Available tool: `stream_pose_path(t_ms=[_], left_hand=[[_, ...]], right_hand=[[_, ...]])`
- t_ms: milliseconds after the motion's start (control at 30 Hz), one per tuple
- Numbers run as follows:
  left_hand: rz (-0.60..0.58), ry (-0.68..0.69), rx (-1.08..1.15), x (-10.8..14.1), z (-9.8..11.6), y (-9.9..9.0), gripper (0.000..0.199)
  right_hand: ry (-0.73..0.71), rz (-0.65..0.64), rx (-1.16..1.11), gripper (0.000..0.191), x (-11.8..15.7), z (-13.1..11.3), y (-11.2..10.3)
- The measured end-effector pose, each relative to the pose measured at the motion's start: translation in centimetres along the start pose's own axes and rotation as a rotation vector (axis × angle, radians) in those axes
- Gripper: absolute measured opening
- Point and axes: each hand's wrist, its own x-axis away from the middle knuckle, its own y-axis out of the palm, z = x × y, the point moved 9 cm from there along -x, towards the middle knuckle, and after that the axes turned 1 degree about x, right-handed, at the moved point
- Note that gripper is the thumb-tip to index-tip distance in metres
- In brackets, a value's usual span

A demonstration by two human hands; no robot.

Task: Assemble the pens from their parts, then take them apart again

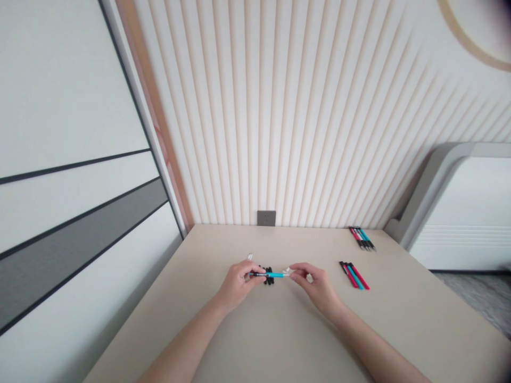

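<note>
My left hand (239,284) grips the dark end of a cyan pen (272,275), and the pen runs to the right from its fingers. My right hand (315,287) pinches a small white piece (288,272) at the pen's far tip between thumb and fingers. Just behind the pen, between my hands, lies a small pile of black pens or pen parts (269,275), partly hidden by the pen and my left hand. A small white-and-clear item (249,256) shows beyond my left hand's fingers.
On the beige table (247,340), red and cyan pens (353,275) lie to the right of my hands. Further back, near the wall, lies another group of pens (362,238). A grey wall socket (266,218) sits above the table's far edge, and a white panelled wall runs along the left.
</note>
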Motion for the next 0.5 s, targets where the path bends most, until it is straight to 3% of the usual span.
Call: stream_pose_path(t_ms=[133, 367, 500], left_hand=[[-0.012, -0.006, -0.032, 0.0, -0.3, 0.2, 0.013], [-0.014, -0.086, -0.019, 0.0, -0.9, 0.2, 0.017], [-0.006, -0.121, -0.012, -0.2, -1.4, 0.1, 0.017]], right_hand=[[-0.074, -0.017, 0.044, 0.025, 0.3, -0.5, 0.5], [0.015, -0.070, -0.010, 0.033, 0.4, 0.3, 1.3], [-0.006, -0.046, 0.066, 0.035, 0.0, 0.1, 0.5]])
